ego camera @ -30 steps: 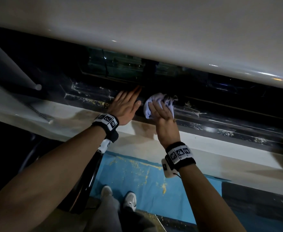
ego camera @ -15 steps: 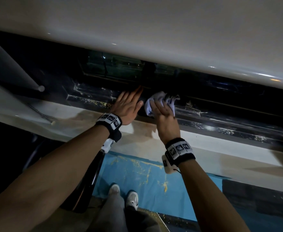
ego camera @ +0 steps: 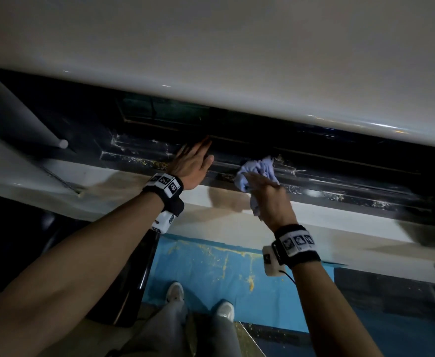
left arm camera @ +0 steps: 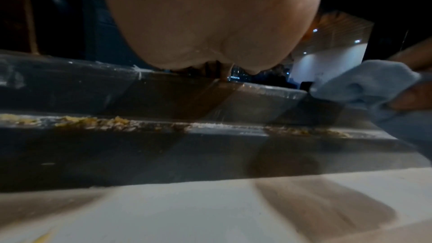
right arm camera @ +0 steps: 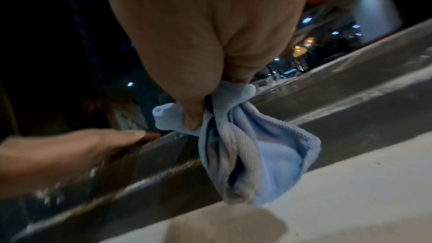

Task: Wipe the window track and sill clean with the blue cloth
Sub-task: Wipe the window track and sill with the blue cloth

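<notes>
My right hand (ego camera: 264, 188) grips the bunched blue cloth (ego camera: 259, 171) over the dark metal window track (ego camera: 340, 186), with a loose tail hanging toward the white sill (ego camera: 327, 222). In the right wrist view the thumb (right arm camera: 192, 117) pinches the blue cloth (right arm camera: 261, 154) and the fabric dangles just above the sill (right arm camera: 350, 200). My left hand (ego camera: 193, 163) lies flat with straight fingers on the track, left of the cloth. Yellowish grit (left arm camera: 93, 122) lines a track rail (left arm camera: 210, 154) below the left hand (left arm camera: 210, 25), with the cloth (left arm camera: 364, 84) at the right.
A white window frame (ego camera: 211, 60) overhangs the track. A white rod (ego camera: 25, 119) juts in at the left. Below the sill is a blue floor sheet (ego camera: 211, 274) with yellow stains, and my shoes (ego camera: 175, 292) stand on it.
My right hand has slid the cloth to the right along the track, away from the left hand, and its fingers have curled round the cloth. The left hand has stayed flat in place.
</notes>
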Motion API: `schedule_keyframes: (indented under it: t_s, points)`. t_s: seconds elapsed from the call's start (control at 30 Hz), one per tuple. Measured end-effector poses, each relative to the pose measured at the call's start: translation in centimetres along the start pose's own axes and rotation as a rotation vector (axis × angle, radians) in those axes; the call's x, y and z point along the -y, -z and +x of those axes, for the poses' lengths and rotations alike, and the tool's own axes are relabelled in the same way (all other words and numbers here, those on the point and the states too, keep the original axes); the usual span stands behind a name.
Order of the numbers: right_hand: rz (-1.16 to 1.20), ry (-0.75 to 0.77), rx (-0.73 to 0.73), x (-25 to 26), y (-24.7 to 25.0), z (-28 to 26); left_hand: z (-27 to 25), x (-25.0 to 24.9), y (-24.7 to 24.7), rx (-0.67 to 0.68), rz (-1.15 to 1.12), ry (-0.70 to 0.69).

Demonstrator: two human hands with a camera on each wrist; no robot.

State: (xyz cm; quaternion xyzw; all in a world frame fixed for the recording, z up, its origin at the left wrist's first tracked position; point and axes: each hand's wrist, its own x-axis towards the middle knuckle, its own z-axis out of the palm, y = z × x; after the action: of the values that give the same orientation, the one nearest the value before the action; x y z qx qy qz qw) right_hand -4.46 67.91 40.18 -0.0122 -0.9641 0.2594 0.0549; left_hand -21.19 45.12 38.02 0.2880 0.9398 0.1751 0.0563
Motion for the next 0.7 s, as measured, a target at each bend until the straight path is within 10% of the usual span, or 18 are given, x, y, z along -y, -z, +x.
schedule_keyframes:
  t_s: [0.17, 0.3, 0.47, 0.7]
  points:
    - [0.296, -0.187, -0.195, -1.6, 4.5, -4.4, -0.5, -3.0, -0.3, -0.069, -0.171, 0.012]
    - [0.114, -0.005, -0.431, -1.5, 5.0, -3.8, -0.8, -6.9, -1.4, -0.143, -0.241, -0.007]
    - [-0.153, 0.209, -0.205, -3.7, -0.8, -0.2, -0.3, -9.2, -4.9, -0.170, -0.154, -0.027]
    - [-0.094, 0.324, -0.273, -2.5, -4.0, 1.9, 0.2, -8.0, -5.4, -0.184, -0.124, -0.071]
